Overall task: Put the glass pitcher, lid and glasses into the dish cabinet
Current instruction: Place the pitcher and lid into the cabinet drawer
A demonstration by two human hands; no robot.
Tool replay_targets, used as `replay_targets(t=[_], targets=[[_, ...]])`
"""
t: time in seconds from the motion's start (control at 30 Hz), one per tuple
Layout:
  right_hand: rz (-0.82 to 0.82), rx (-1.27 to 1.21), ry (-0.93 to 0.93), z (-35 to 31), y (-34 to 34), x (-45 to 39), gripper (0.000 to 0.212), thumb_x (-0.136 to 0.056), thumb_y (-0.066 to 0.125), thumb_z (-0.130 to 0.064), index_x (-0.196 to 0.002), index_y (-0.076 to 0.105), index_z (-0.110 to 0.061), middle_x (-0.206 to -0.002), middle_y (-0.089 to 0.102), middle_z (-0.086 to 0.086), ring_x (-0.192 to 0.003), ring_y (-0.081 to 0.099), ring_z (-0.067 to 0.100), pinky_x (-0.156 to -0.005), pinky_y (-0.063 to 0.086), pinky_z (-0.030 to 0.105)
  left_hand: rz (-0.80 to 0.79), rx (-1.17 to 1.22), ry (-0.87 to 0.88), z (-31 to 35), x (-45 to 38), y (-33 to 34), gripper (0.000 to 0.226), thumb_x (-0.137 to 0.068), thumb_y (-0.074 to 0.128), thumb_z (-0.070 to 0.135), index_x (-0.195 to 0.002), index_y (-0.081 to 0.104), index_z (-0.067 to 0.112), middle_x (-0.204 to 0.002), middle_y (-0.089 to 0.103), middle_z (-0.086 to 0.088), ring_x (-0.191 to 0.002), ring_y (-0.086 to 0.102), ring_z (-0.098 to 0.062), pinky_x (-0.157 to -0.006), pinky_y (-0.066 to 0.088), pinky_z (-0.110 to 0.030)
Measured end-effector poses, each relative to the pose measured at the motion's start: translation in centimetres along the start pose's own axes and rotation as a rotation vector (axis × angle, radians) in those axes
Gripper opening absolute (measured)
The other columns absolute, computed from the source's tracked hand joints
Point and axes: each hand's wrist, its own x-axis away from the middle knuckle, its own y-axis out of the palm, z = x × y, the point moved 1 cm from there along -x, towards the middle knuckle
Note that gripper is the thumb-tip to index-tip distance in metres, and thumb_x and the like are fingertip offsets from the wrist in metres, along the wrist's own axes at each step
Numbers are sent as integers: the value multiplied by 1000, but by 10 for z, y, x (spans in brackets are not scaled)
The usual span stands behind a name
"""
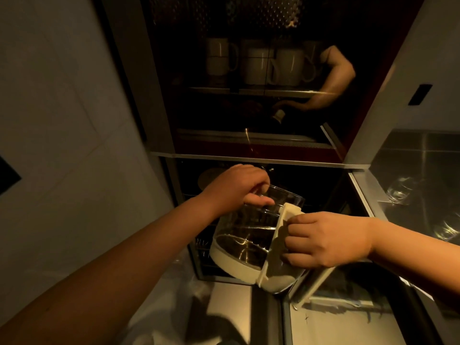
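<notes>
1. Glass pitcher (249, 232), clear round body with a cream-white base band and cream-white handle, held in mid-air in front of the open lower compartment of the dish cabinet (249, 155); tilted, mouth pointing up and away toward the cabinet, base toward the camera.
2. Right hand (328, 241): fingers curled round the cream handle, firm grip, thumb on top near the handle's upper end.
3. Left hand (239, 188): on the pitcher rim at its far upper edge, fingers curled over the rim, thumb lying along the outside of the glass; pinching the rim.
4. Dish cabinet: tall dark unit, metal-framed, dim interior. Upper compartment has a glass door reflecting an arm; behind it white ceramic mugs (258, 66) with handles stand in a row on a shelf, some stacked.
5. Lower compartment: dark, wire racks visible behind the pitcher; a pale round plate-like shape (207, 179) at upper left inside, too dim to name.
6. Clear drinking glasses (400, 191) sit on the steel counter (423, 155) to the right, well apart from the pitcher.
7. Lid: cannot tell where.
</notes>
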Motion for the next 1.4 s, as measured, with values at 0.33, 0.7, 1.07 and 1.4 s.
replay_targets(t=[0.33,0.7,1.07,1.4], targets=[[127,-41,201,1,5,-9,21,-88,53,-23,-107,48,-14,-82,60,4,-70,57,20,-67,52,32,16,5,-104,12,32,14,36,-96,48,29,-130,53,20,-131,51,3,-123,42,-8,-100,36,-25],[186,-87,503,14,24,-3,31,-84,59,-39,-103,50,-16,-81,63,5,-67,60,21,-56,53,32,47,-68,-51,26,87,52,60,-89,43,54,-135,45,15,-144,44,-4,-138,29,-14,-115,16,-29],[264,-49,698,11,18,-5,35,-84,56,-37,-108,50,-14,-83,65,5,-67,61,20,-46,47,25,102,42,-220,25,67,49,48,-87,45,17,-135,45,13,-144,44,-3,-135,20,-2,-115,5,-19],[118,-101,646,-7,25,-2,95,-57,86,-11,-136,33,-10,-124,39,16,-93,57,23,-62,54,23,-188,-93,-69,12,35,35,50,-93,48,12,-141,37,15,-152,31,-3,-142,23,-17,-114,15,-25]])
